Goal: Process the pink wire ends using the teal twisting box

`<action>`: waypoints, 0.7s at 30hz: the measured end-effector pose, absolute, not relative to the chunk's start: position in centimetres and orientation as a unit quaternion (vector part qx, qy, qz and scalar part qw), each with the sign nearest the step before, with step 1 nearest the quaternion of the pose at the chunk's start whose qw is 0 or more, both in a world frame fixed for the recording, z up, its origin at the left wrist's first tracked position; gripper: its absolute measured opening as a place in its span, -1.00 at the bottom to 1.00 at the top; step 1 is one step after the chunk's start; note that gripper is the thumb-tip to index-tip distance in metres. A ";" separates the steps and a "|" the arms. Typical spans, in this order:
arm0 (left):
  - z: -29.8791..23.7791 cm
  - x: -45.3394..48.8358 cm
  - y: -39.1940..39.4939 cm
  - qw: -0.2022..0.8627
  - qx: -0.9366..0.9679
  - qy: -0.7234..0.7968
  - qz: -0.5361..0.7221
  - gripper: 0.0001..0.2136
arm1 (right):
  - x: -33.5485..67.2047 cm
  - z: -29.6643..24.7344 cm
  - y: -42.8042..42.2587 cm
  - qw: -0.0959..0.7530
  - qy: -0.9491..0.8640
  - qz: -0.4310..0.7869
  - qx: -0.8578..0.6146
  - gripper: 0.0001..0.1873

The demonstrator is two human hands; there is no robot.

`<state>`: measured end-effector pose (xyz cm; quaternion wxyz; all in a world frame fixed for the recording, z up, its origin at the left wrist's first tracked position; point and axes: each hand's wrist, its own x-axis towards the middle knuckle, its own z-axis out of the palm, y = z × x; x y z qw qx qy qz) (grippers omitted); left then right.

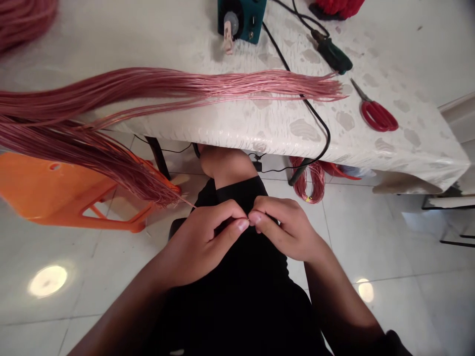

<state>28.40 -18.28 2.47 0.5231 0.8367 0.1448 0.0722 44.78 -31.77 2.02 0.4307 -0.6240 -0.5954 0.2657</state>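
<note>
Above my lap, my left hand (211, 237) and my right hand (284, 225) meet, each with thumb and forefinger pinched. Between them is the end of a thin reddish wire (188, 201), mostly hidden by the fingers. That wire runs from the left hand back to a hanging bundle of pink-red wires (122, 170) at the left. A second bundle of wires (208, 85) lies along the table, its cut ends toward the right. Past those ends are red-handled scissors (376, 112) and a dark green tool handle (334, 54) on a black cord.
A patterned cloth covers the table (274, 126). A teal box with a knob (243, 20) stands at the back. An orange plastic stool (55, 193) is at the left under the hanging wires. A coil of wire (313, 183) hangs below the table beside a dark leg.
</note>
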 end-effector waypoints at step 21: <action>1.9 27.6 -18.7 0.752 0.653 0.074 0.056 -0.79 | 41.4 0.3 -31.5 0.675 -0.411 0.419 -0.447 -0.63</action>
